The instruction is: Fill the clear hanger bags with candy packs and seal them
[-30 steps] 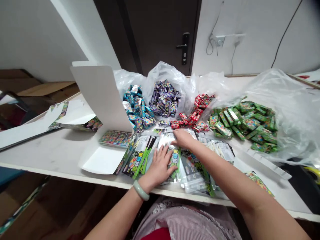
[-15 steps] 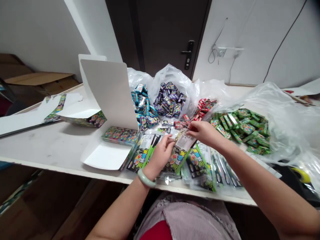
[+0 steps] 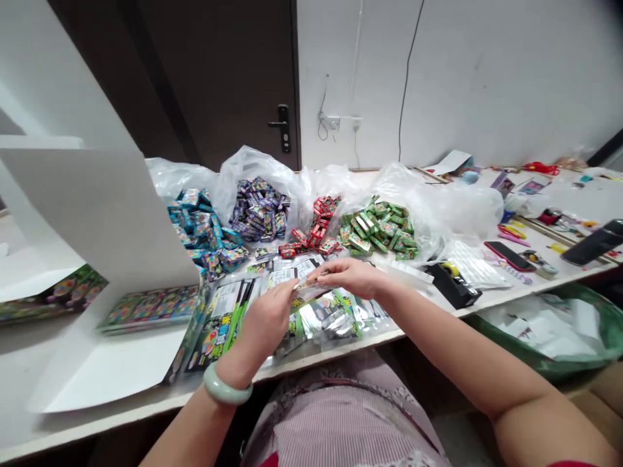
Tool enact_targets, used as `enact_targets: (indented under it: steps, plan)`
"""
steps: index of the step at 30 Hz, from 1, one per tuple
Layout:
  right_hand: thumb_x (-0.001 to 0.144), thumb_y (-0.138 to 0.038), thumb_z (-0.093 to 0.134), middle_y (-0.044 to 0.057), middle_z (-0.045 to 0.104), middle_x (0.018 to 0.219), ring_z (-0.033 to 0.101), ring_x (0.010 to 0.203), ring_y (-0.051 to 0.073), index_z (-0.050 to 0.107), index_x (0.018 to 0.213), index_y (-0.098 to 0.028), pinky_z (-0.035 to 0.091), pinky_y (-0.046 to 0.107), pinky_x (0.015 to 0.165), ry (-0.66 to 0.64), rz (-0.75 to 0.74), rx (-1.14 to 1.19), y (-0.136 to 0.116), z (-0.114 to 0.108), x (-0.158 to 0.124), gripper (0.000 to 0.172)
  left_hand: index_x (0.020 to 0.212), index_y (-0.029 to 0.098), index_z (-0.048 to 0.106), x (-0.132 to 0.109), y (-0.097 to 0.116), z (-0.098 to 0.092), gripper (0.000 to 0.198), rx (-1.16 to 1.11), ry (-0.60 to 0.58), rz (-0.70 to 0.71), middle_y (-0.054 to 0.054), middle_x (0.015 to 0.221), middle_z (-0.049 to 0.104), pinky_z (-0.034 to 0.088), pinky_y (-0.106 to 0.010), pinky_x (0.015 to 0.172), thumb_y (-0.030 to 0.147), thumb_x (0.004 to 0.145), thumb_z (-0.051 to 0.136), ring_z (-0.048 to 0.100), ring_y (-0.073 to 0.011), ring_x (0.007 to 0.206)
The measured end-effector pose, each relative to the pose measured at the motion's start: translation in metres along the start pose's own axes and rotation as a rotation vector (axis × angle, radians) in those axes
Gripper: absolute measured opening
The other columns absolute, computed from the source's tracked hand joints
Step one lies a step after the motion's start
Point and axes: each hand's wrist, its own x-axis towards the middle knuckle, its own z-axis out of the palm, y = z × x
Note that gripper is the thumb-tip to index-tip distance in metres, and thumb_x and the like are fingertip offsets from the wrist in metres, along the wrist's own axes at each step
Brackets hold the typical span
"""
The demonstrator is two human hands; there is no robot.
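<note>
A: Item in hand?

B: Pouch [image 3: 309, 293], one, raised over the desk [image 3: 22, 386]. Left hand [image 3: 267, 319]: fingertips clamped on its left edge. Right hand [image 3: 346, 277]: thumb and fingers pinched on its upper edge.

A: Done, and left?

B: Done, by my reading: one row of packs [image 3: 153, 305], laid flat in the box [image 3: 97, 207], flap raised. Left: other pouches [image 3: 211, 337], many, overlapping on the desk; blue packs [image 3: 198, 220], purple packs [image 3: 260, 209], red packs [image 3: 320, 224] and green packs [image 3: 379, 226], heaped in and before clear bags [image 3: 247, 162] (red looks the smallest lot). Whether the held pouch contains anything, I cannot tell.

A: Labels?

B: Other pouches: large yellow and blue characters on black, green edging; too small to read surely. White panels [image 3: 289, 272]: fine print, illegible. Packs: multicoloured print, wording lost at this size. Brand: none legible.
</note>
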Motion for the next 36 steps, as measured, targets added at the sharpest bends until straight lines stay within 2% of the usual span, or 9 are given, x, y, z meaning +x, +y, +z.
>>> enact_targets:
  steps: [2,4,7,12,16,20,25,32,36]
  plan:
    - [0.076,-0.047,0.068,0.007,0.071,0.092,0.064,0.093,0.022,0.071,0.089,-0.015,0.047,0.040,0.091,0.062,-0.126,-0.179,-0.006,0.003,-0.004,0.035,0.119,0.014,0.060,-0.002,-0.005,0.001,0.036,-0.092,0.033,-0.055,-0.013,0.114,0.068,0.052,-0.040,0.089,0.030,0.096,0.038,0.065,-0.0270,0.104]
    - [0.081,-0.039,0.065,0.009,0.067,0.109,0.058,0.110,0.025,0.069,0.102,-0.018,0.041,0.043,0.101,0.314,-0.319,-0.390,-0.009,0.008,-0.010,0.029,0.119,0.016,0.061,-0.002,-0.008,0.000,0.036,-0.213,0.113,-0.189,-0.011,0.115,0.069,0.052,-0.036,0.090,0.036,0.094,0.044,0.065,-0.0255,0.104]
    - [0.076,-0.034,0.072,0.011,0.051,0.138,0.043,0.130,0.026,0.055,0.128,-0.022,0.035,0.044,0.108,0.592,-0.438,-0.379,0.002,0.017,-0.019,0.055,0.119,0.018,0.063,-0.002,-0.002,-0.003,0.039,-0.415,0.238,-0.405,-0.007,0.116,0.069,0.051,-0.033,0.091,0.040,0.089,0.052,0.065,-0.0245,0.104]
    - [0.071,-0.046,0.074,0.008,0.070,0.106,0.065,0.102,0.024,0.063,0.107,-0.020,0.049,0.042,0.093,0.214,-0.126,0.146,0.039,0.034,-0.019,0.046,0.101,0.017,0.070,0.005,0.025,0.004,0.034,-1.011,0.184,-0.591,-0.006,0.099,0.073,0.054,-0.031,0.081,0.041,0.077,0.069,0.068,-0.0232,0.090]
    - [0.064,-0.048,0.079,0.005,0.073,0.091,0.068,0.085,0.021,0.064,0.093,-0.019,0.054,0.037,0.079,0.290,-0.042,0.283,0.054,0.030,-0.019,0.043,0.098,0.015,0.067,0.006,0.035,0.022,0.040,-1.480,0.162,-0.742,-0.007,0.089,0.073,0.055,-0.031,0.075,0.040,0.069,0.078,0.069,-0.0213,0.080]
    - [0.062,-0.051,0.080,0.004,0.072,0.086,0.067,0.086,0.023,0.063,0.084,-0.019,0.053,0.038,0.081,0.408,-0.028,0.253,0.069,0.020,-0.031,0.042,0.114,0.019,0.062,-0.014,0.029,0.036,0.045,-1.408,0.007,-0.721,-0.007,0.110,0.069,0.050,-0.031,0.089,0.032,0.073,0.077,0.065,-0.0219,0.102]
    - [0.061,-0.053,0.081,0.006,0.073,0.091,0.068,0.087,0.025,0.065,0.087,-0.019,0.054,0.041,0.082,0.334,0.050,0.291,0.091,0.026,-0.040,0.045,0.122,0.017,0.060,-0.042,0.013,0.040,0.050,-1.398,-0.201,-0.745,-0.012,0.118,0.066,0.047,-0.038,0.096,0.034,0.077,0.074,0.062,-0.0263,0.107]
    - [0.070,-0.047,0.076,0.006,0.072,0.097,0.067,0.094,0.025,0.064,0.096,-0.021,0.050,0.042,0.088,0.177,0.062,0.267,0.096,0.024,-0.019,0.039,0.139,0.026,0.040,-0.001,0.004,0.034,0.061,-1.188,0.123,-0.702,-0.010,0.126,0.059,0.051,-0.033,0.089,0.039,0.085,0.064,0.059,-0.0239,0.112]
    - [0.073,-0.038,0.076,0.004,0.067,0.100,0.066,0.089,0.020,0.046,0.124,-0.026,0.051,0.038,0.084,0.420,0.014,0.254,0.096,0.009,-0.015,0.061,0.136,0.029,0.042,0.016,-0.002,0.043,0.056,-1.116,0.131,-0.668,-0.006,0.119,0.059,0.051,-0.030,0.087,0.037,0.085,0.064,0.062,-0.0194,0.101]
